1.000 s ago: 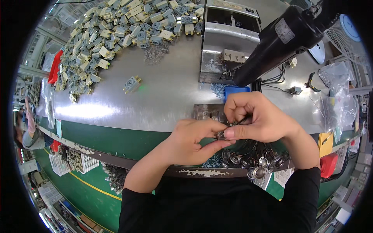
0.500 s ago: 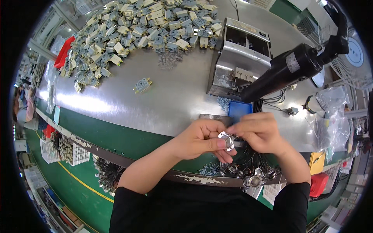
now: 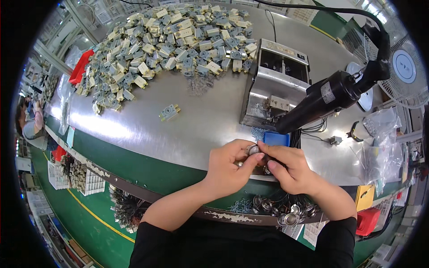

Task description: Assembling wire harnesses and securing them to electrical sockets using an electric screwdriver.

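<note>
My left hand holds a small round metal part with an eared rim between thumb and curled fingers. My right hand closes in from the other side, its index fingertip against the part and its thumb lower down. Between the hands, the fingers partly cover the part and whatever hangs beneath it. Several similar round metal cups on dark wires lie near the bench's front edge, below my right hand. Just beyond my fingers stands a blue tray.
A metal box-shaped machine stands behind the tray, with a thick black cylindrical tool slanting before it. A large heap of grey and cream blocks covers the back left; one block lies apart. Loose screws lie near the front edge.
The metal part has turned from face-up to tilted, now more hidden by my fingers. My right hand has shifted lower, its thumb now spread down from the index finger. The view has tilted slightly.
</note>
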Available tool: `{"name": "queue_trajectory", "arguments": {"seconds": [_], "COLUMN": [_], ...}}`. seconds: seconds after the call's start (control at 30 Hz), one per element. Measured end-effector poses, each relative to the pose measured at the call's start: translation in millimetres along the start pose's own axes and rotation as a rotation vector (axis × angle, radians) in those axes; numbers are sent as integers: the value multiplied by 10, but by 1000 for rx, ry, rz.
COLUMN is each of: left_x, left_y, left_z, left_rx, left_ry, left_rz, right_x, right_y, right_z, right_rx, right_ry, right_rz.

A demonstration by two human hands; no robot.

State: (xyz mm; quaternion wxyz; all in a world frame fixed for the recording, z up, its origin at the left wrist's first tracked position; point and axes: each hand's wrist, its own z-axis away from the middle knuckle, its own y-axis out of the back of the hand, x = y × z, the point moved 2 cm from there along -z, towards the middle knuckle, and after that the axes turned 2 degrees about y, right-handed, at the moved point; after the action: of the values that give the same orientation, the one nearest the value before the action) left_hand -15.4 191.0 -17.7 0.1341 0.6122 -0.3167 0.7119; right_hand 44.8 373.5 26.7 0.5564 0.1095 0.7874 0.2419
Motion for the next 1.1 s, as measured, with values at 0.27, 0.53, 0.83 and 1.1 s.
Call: {"name": "queue_trajectory", "arguments": {"seconds": [0.27,0.53,0.83,1.1], "left_x": [111,-15,578,519], "left_y": [234,224,668,1723], "left_z": [-114,-115,-25,-98], "left_rx": [-105,-239,75,442], "left_ry": [-209,159,-278,-132], "left_rz": [-430,235,-1067,-1495], "right_x": [41,24,34,156], "right_y": [36,163,350,256], "right_z": [-17,-35,56,91], "right_rx": [-41,-96,-236,-311], "right_ry": [-110,-99,-171,-133], "right_rz": [-64,-83,431,643]}}
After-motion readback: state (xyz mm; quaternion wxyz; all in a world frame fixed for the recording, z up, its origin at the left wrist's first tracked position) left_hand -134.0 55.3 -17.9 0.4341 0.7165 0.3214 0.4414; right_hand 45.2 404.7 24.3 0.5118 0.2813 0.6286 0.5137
